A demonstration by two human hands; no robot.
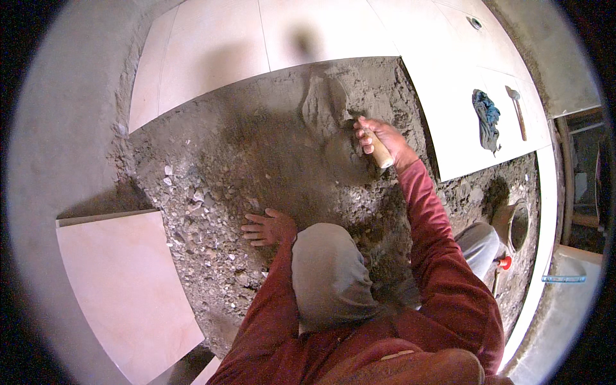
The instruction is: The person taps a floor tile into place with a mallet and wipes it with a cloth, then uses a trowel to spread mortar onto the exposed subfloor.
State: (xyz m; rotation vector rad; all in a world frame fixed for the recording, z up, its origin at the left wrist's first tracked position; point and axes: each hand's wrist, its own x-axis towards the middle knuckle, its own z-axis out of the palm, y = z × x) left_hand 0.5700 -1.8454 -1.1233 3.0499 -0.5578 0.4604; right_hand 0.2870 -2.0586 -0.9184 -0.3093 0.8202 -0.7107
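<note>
My right hand [384, 140] is closed round the wooden handle of a trowel [381, 154]. Its grey blade lies low over the wet mortar [321, 102] and blends into it, so its outline is hard to make out. Just beyond the mortar runs the edge of the laid pale floor tiles [327, 32]. My left hand [272, 228] is spread, fingers apart, over the rubble-strewn ground [205, 218] beside my knee, and holds nothing. Whether its palm presses on the ground I cannot tell.
Loose pale tiles [128, 282] are stacked at the left by the wall. On the right-hand tiles lie a crumpled dark blue cloth [486, 119] and a hammer [518, 112]. A bucket [516, 228] stands near my right leg, with a red-ended tool [504, 263] close by.
</note>
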